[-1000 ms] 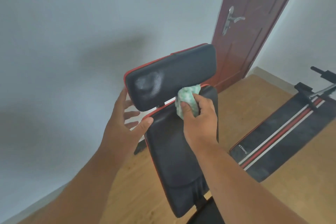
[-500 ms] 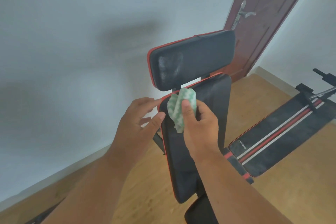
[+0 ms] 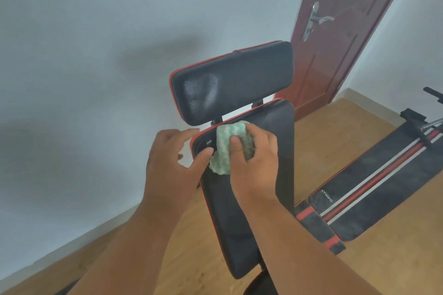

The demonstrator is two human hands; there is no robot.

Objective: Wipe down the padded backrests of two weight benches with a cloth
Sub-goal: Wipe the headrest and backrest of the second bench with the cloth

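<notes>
Two hands meet at frame centre: the right hand (image 3: 254,163) grips a green-white cloth (image 3: 225,151) against the black backrest (image 3: 242,211), the left hand (image 3: 175,163) pinches its red-trimmed edge. Wooden floor (image 3: 359,266), grey wall (image 3: 84,55), red door (image 3: 342,31) upper right.

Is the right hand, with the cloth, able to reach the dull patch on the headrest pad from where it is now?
Probably yes. The right hand holds the cloth at the top of the backrest, just below the headrest pad. Nothing lies between them; the left hand stays off to the side.
</notes>
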